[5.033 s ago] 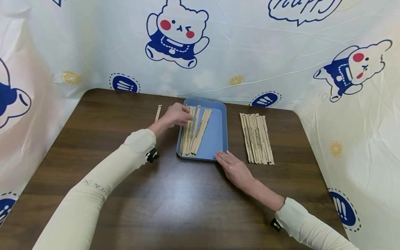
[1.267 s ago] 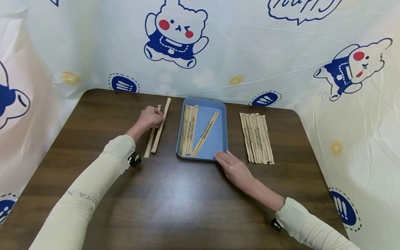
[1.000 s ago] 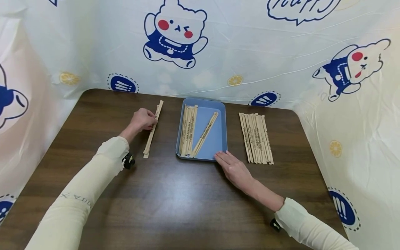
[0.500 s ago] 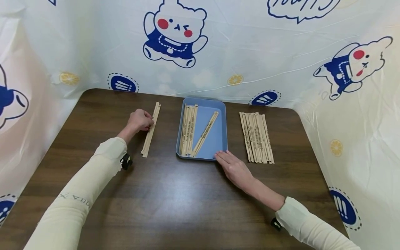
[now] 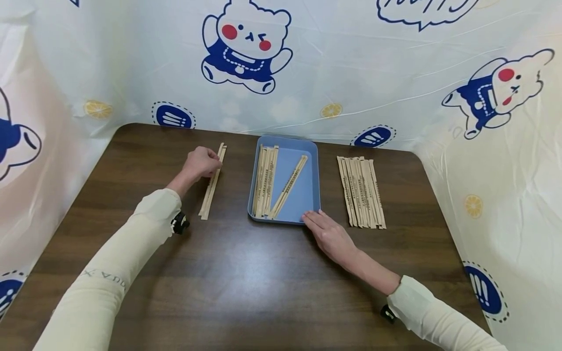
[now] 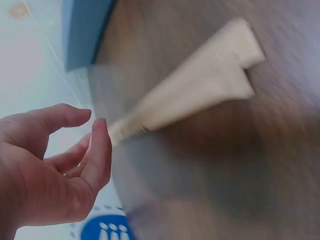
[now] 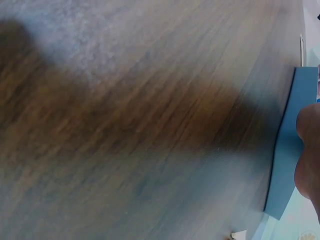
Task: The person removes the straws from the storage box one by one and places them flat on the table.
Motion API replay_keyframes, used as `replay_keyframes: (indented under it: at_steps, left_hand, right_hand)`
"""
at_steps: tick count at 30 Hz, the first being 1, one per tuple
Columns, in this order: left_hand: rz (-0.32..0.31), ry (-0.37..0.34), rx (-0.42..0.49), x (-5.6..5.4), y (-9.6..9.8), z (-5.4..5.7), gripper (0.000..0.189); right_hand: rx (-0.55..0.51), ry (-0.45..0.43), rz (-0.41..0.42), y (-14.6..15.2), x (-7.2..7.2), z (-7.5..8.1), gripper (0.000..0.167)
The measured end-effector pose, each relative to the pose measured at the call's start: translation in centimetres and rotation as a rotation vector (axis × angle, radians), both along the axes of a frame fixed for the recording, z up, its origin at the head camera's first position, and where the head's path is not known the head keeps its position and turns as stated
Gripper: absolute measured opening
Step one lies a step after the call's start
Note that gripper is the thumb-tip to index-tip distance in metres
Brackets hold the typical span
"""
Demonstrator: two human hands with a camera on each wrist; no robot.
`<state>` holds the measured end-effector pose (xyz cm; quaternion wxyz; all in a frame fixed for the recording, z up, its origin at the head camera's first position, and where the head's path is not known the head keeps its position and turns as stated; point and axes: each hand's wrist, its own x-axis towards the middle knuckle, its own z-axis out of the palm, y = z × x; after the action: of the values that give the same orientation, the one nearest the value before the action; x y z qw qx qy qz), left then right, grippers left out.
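In the head view my left hand (image 5: pixel 202 163) is just over two slim, beige, paper-wrapped sticks (image 5: pixel 209 197) lying side by side on the table, left of the tray. The left wrist view shows thumb and forefinger apart with nothing between them; the wrapped pair (image 6: pixel 195 82) lies beyond, slightly blurred. My right hand (image 5: pixel 331 239) rests with extended fingers against the near right corner of a shallow blue tray (image 5: pixel 307 195). Inside that tray, several wrapped sticks (image 5: pixel 265 183) line the left side, and a slanted pair (image 5: pixel 287 187) lies toward the middle.
A row of several more paper-wrapped sticks (image 5: pixel 361 192) lies on the brown wooden table (image 5: pixel 246 292) to the tray's right. Behind the table hangs a pale printed cloth (image 5: pixel 316 63), close to the tray's far edge. The cloth also borders both sides.
My left hand has gone from the tray to its left, set a wrapped stick beside the one there, and released it. Fewer sticks lie in the tray. The right hand stays put.
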<state>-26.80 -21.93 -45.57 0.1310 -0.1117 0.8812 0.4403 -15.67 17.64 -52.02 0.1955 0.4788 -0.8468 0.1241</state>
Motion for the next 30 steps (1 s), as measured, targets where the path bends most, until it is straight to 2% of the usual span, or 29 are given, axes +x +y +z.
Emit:
replay_keyframes:
  at_steps: [4,7,12,17,22,26,30]
  left_hand:
    - [-0.067,0.002,0.022,0.1,2.1,1.5,0.035]
    - [-0.098,-0.006,0.057,0.1,3.8,2.3,0.039]
    - [-0.14,-0.033,0.175,0.1,6.3,3.3,0.042]
    - [-0.21,-0.049,0.231,0.1,8.6,4.0,0.045]
    - [-0.26,-0.1,0.25,-0.1,10.8,3.8,0.051]
    - [-0.269,-0.118,0.267,-0.4,12.3,3.0,0.054]
    - [-0.285,-0.106,0.252,-0.6,13.5,2.1,0.053]
  right_hand:
    - [-0.008,0.007,-0.004,0.0,-0.1,0.1,0.04]
    - [-0.013,0.011,-0.002,0.0,-0.1,0.1,0.041]
    - [-0.004,-0.005,0.002,0.1,0.0,0.0,0.039]
    - [0.006,-0.013,0.004,0.1,0.0,0.1,0.039]
    - [0.013,-0.012,0.011,0.0,-0.2,0.1,0.039]
    - [0.016,-0.005,0.012,0.0,-0.2,0.1,0.039]
    - [0.019,0.003,0.008,0.2,-0.2,0.1,0.037]
